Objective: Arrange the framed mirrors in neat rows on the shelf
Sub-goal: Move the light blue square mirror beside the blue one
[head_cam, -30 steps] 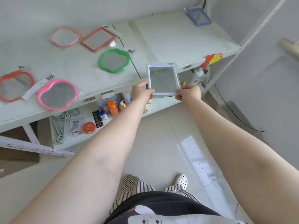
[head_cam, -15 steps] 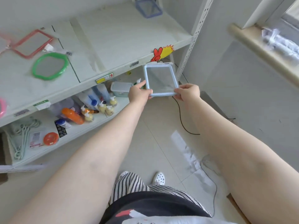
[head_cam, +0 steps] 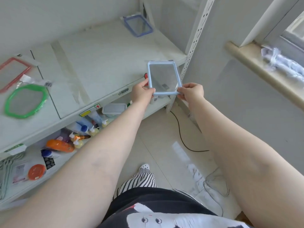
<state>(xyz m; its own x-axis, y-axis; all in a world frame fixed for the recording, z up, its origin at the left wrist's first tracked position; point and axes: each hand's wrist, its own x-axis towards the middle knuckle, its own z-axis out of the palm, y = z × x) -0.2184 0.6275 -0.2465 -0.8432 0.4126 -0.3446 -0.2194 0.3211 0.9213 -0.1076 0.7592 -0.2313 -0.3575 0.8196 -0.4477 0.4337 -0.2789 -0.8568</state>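
Two bare hands hold one light-blue framed mirror [head_cam: 163,77] between them, near the right front corner of the white shelf [head_cam: 105,63]. The left hand [head_cam: 142,92] pinches the mirror's near left corner, its fingers [head_cam: 145,83] closed on the frame's left edge, and the right hand [head_cam: 191,92] pinches the near right corner with fingers [head_cam: 181,93] closed on the frame there. This rectangular mirror is tilted, glass facing up toward the camera, its far edge over the shelf's front right corner and its near edge out past the shelf edge; whether it touches the shelf cannot be told. Far back on the right of the same shelf lies a darker blue framed mirror [head_cam: 138,26], well apart from the held one. At the left edge of the view lie a green framed mirror [head_cam: 26,101] with an angular rounded outline and, just beyond it, a red framed mirror [head_cam: 14,72] with straight sides, cut off by the picture's edge; a barcode label [head_cam: 48,83] sits between them. Below, the lower shelf [head_cam: 158,104] carries bottles, an orange tube [head_cam: 60,145], a clear lidded box [head_cam: 114,109] and a round orange lid [head_cam: 36,171]. A black cable [head_cam: 181,137] runs across the tiled floor [head_cam: 164,153] to the right of the shelf's upright post [head_cam: 196,35].
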